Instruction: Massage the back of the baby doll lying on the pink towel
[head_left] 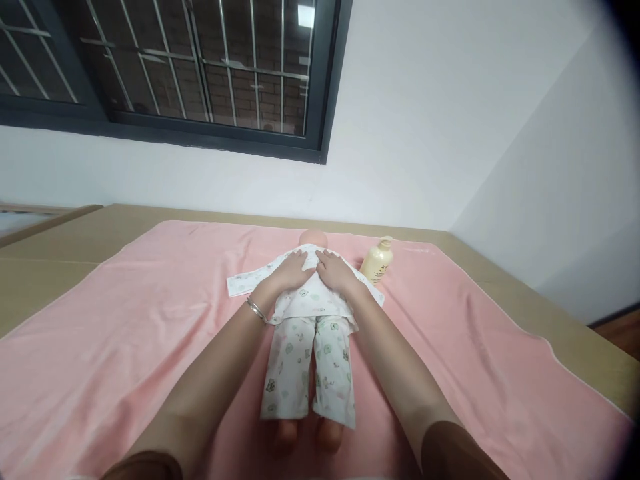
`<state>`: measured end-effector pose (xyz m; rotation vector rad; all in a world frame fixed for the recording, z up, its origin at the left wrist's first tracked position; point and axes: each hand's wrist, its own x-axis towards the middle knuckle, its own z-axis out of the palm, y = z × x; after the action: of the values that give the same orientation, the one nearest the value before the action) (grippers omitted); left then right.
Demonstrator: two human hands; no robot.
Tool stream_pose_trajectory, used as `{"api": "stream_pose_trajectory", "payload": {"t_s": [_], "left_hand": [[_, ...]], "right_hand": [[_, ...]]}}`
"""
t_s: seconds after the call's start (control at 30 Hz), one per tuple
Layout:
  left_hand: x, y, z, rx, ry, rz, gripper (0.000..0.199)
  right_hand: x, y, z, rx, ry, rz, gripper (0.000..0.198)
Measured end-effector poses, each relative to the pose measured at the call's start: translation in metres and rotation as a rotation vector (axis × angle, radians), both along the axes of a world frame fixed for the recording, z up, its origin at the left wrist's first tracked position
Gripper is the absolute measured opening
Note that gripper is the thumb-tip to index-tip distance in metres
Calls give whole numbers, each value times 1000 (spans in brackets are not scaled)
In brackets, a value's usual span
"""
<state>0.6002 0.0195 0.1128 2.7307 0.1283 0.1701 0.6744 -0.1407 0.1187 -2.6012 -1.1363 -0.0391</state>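
A baby doll [313,238] lies on a pink blanket, its head toward the wall and its feet toward me. It wears a white printed top [315,300] and matching trousers [287,367]. My left hand [291,271] rests flat on the upper left of the top, fingers stretched out. Opposite it, my right hand [337,272] lies flat on the upper right, its fingertips close to those of the left. Neither hand grips anything. The doll's face is not visible. A silver bracelet [256,309] circles my left wrist.
Just right of the doll stands a pale yellow pump bottle [377,260]. The pink blanket [140,300] covers much of a wooden surface [60,260], with some folds. Behind are a white wall [400,133] and a dark-framed barred window [200,67].
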Motion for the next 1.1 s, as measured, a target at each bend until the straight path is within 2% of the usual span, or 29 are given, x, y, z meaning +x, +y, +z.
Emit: {"api": "stream_pose_trajectory", "payload": {"t_s": [0.1, 0.23, 0.4, 0.5, 0.57, 0.67, 0.8, 0.87, 0.97, 1.1], "left_hand": [[-13, -3, 19, 10, 41, -133, 57], [-17, -5, 27, 6, 52, -101, 44], [3, -5, 2, 2, -104, 21, 49], [13, -4, -14, -16, -164, 75, 52], [13, -4, -16, -30, -161, 106, 54], [5, -8, -5, -3, -130, 86, 53], [-11, -19, 15, 82, -22, 46, 36], [-13, -22, 18, 99, -2, 56, 32], [-7, -21, 10, 97, -73, 83, 44], [7, -11, -9, 48, -135, 92, 58]], "right_hand": [[-17, -2, 18, -40, 44, 17, 48], [-23, -3, 26, -43, 86, -12, 37], [-2, -2, 7, 86, 36, -32, 37], [5, 0, 0, 98, 5, -33, 37], [3, 1, 1, 82, -4, -36, 37], [-10, 1, 12, 29, 2, -60, 37], [-25, -5, 31, -82, 28, -68, 34], [-27, -7, 35, -90, 54, -50, 35], [-19, -5, 27, -26, 80, -51, 36], [1, 3, -3, 132, -40, -9, 41]]}}
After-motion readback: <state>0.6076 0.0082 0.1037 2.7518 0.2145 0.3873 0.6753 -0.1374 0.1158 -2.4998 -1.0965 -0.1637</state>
